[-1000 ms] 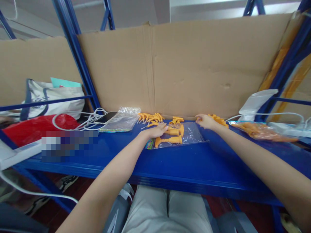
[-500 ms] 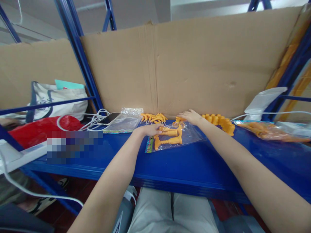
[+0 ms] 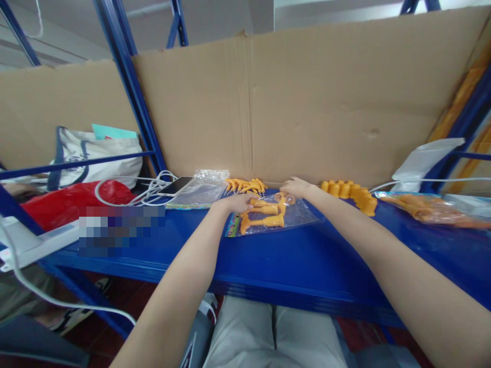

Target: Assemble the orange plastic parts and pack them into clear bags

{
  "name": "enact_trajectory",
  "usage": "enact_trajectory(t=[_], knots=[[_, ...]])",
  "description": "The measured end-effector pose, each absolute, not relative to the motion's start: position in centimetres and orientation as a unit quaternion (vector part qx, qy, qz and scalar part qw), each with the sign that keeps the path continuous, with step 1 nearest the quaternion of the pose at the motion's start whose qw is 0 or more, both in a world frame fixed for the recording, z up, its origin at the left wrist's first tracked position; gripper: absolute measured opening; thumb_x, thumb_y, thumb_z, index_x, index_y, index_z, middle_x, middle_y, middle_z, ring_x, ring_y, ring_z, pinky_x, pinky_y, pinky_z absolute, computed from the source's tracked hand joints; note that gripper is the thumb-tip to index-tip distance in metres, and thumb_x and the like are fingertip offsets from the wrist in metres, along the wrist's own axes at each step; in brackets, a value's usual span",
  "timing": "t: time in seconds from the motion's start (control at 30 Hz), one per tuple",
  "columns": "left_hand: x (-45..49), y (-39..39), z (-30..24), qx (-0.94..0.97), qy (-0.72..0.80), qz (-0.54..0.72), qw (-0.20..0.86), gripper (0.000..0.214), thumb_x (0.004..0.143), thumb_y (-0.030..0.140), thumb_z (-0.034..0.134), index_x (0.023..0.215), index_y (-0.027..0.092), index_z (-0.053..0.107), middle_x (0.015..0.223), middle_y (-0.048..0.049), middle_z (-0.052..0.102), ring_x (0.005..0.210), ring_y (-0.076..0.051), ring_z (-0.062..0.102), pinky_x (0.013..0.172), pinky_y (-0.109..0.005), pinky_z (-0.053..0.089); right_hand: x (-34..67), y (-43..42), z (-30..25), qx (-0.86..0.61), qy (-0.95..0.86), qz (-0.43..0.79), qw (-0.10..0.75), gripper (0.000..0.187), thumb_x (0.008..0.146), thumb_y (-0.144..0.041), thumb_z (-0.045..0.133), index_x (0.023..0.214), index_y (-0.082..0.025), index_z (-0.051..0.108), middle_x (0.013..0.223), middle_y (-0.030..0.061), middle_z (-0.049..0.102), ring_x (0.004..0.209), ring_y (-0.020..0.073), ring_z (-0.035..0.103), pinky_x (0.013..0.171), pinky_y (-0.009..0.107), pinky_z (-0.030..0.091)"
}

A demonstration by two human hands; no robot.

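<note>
Both hands at a clear bag with orange parts, centre of the frame.
From my head view, the bag lies flat on the blue desk, just below mid-frame; whether every part is inside it or some lie on top, I cannot tell. My left hand is at the bag's upper left, its fingers bent against the upper part; I can't make out whether they grip it. My right hand reaches to the bag's far side, beside some round orange pieces; its fingertips are too hidden for me to say if they grasp anything. Behind my left hand sit small hooks; right of centre, a row of cylinders. A phone lies left of centre, a packed bag at the right.
</note>
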State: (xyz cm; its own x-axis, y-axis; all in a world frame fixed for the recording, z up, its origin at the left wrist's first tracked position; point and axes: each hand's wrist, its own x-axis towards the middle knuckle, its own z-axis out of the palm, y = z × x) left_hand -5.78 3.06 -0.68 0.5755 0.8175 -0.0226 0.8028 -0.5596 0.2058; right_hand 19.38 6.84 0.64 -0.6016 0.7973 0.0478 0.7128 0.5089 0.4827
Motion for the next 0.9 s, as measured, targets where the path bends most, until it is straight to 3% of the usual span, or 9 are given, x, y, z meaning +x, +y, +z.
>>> enact_trajectory(t=[0.17, 0.5, 0.73, 0.9], knots=[[-5.6, 2.3, -0.2, 0.872, 0.482, 0.029, 0.081, 0.061, 0.079, 0.022, 0.044, 0.140, 0.019, 0.043, 0.146, -0.0072, 0.044, 0.132, -0.023, 0.041, 0.111, -0.033, 0.028, 20.1, 5.0, 1.2, 0.456, 0.865, 0.183, 0.104, 0.026, 0.083, -0.016, 0.055, 0.106, -0.021, 0.067, 0.115, 0.0094, 0.067, 0.111, 0.0221, 0.059, 0.082, 0.028, 0.043], [-5.5, 2.6, -0.5, 0.870, 0.487, 0.030, 0.068, 0.064, 0.079, 0.026, 0.044, 0.143, 0.026, 0.038, 0.148, -0.0028, 0.040, 0.136, -0.023, 0.037, 0.113, -0.038, 0.025, 22.3, 1.6, 1.4, 0.557, 0.816, 0.116, 0.102, 0.019, 0.073, -0.021, 0.062, 0.089, -0.017, 0.071, 0.093, 0.0104, 0.073, 0.085, 0.0245, 0.068, 0.066, 0.028, 0.047], [-5.2, 1.8, 0.1, 0.855, 0.514, 0.044, 0.055, 0.069, 0.079, 0.026, 0.045, 0.146, 0.022, 0.033, 0.146, -0.0064, 0.042, 0.133, -0.026, 0.042, 0.110, -0.039, 0.030, 24.2, -0.4, 0.8, 0.623, 0.781, 0.004, 0.042, 0.016, 0.081, -0.020, 0.056, 0.080, -0.013, 0.071, 0.075, 0.0134, 0.072, 0.071, 0.0242, 0.069, 0.068, 0.033, 0.051], [-5.1, 1.5, 0.7, 0.851, 0.520, 0.042, 0.054, 0.065, 0.083, 0.037, 0.045, 0.145, 0.022, 0.034, 0.146, -0.0081, 0.043, 0.133, -0.028, 0.041, 0.109, -0.039, 0.031, 26.0, -1.2, -0.2, 0.671, 0.740, 0.032, 0.010, 0.023, 0.080, -0.021, 0.057, 0.094, -0.011, 0.072, 0.089, 0.0205, 0.071, 0.090, 0.0348, 0.067, 0.076, 0.043, 0.050]])
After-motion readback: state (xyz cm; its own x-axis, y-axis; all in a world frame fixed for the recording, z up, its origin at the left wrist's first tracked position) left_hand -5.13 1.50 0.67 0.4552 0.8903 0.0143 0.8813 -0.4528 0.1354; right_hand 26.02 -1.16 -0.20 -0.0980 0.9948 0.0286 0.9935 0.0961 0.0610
